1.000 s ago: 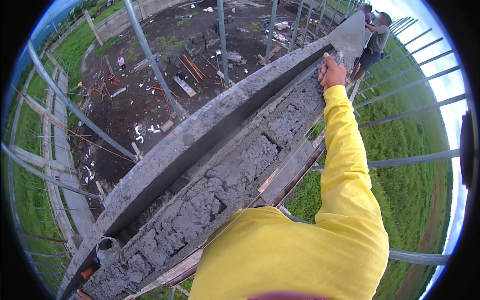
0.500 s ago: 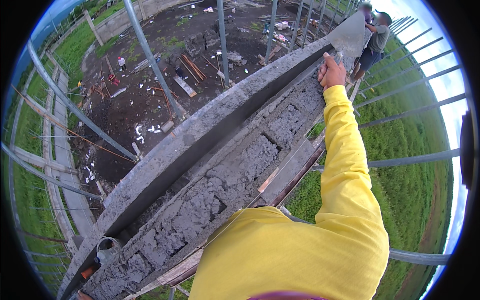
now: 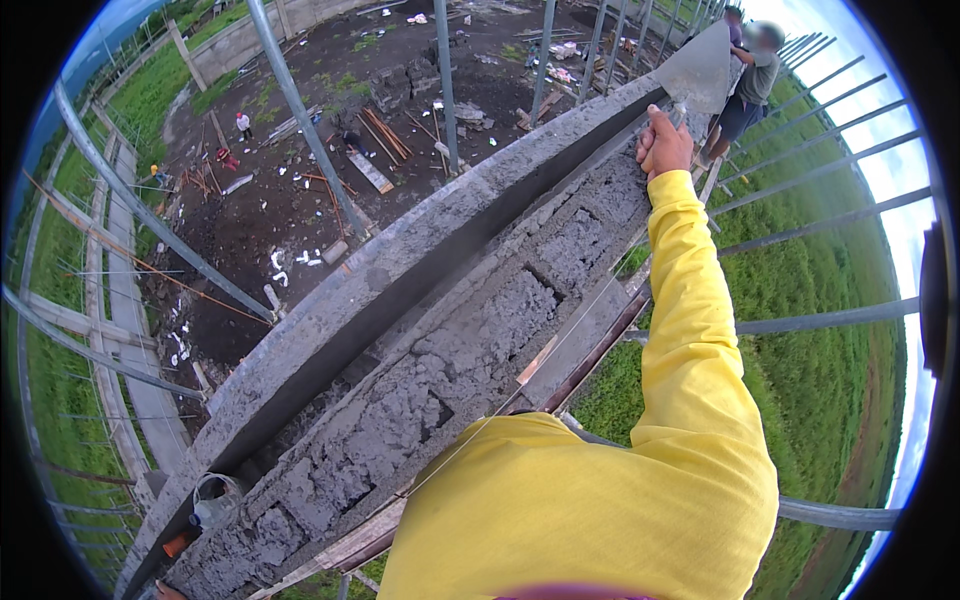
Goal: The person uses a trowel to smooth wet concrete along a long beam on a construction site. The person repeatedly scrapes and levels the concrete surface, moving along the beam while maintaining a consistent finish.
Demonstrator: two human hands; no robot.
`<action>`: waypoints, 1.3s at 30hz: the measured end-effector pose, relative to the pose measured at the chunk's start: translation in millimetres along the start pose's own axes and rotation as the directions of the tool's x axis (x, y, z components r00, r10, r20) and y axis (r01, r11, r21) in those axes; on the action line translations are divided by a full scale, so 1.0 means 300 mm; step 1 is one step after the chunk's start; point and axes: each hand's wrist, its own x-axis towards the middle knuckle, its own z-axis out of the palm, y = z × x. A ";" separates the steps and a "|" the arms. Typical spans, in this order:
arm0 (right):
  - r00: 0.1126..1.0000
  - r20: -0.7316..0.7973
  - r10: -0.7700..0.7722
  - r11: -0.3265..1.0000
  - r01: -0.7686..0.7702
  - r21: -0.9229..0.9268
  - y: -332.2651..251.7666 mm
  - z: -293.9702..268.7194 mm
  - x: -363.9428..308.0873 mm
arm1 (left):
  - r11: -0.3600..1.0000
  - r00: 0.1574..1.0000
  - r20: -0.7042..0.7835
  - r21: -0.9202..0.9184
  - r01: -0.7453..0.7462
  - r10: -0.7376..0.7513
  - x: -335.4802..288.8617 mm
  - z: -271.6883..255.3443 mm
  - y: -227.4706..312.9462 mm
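Note:
My right hand [image 3: 666,142], on an outstretched yellow-sleeved arm, is closed round the handle of a trowel. The trowel's broad grey blade [image 3: 698,72] is raised beyond my fingers, toward the far end of the wall. Under that arm runs a block wall top [image 3: 470,330] spread with rough wet mortar, with some gaps between the lumps. At the lower left edge only a bit of my left hand [image 3: 170,592] shows, by the near end of the wall; its fingers are mostly cut off. Close to it are an orange object [image 3: 180,543] and a clear plastic bottle [image 3: 210,512].
Beside the mortar runs a higher concrete ledge [image 3: 400,250] with a deep channel between. Metal posts [image 3: 445,90] rise along it. A taut string and a wooden strip [image 3: 537,360] line the near side. A co-worker [image 3: 755,85] stands at the far right. Ground lies far below on both sides.
My hands, the trowel and the mortar look the same. The co-worker's head at the far right has turned or shifted slightly.

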 end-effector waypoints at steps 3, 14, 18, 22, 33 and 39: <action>1.000 -0.005 -0.002 1.000 0.002 -0.002 0.001 0.000 -0.001 | 1.000 1.000 0.015 0.004 0.003 -0.003 0.004 0.004 -0.007; 1.000 -0.009 -0.014 1.000 0.014 0.002 -0.001 -0.001 -0.007 | 0.994 0.990 -0.102 0.059 -0.091 0.096 0.012 0.016 -0.009; 0.999 -0.031 -0.009 1.000 0.008 -0.019 -0.006 0.010 -0.012 | 0.993 0.998 -0.040 0.115 -0.033 0.038 0.002 0.008 0.002; 0.999 -0.047 -0.009 1.000 0.009 0.005 -0.004 0.009 -0.003 | 1.000 1.000 -0.017 -0.017 0.012 -0.012 -0.066 -0.055 0.062; 0.996 -0.084 -0.003 0.999 0.000 -0.035 0.017 -0.001 0.025 | 0.999 0.993 -0.109 0.003 -0.035 0.035 -0.140 -0.078 0.089; 0.994 -0.110 0.002 0.998 -0.010 -0.066 0.015 0.011 0.026 | 0.971 0.972 -0.040 0.075 -0.227 0.230 -0.113 -0.079 0.073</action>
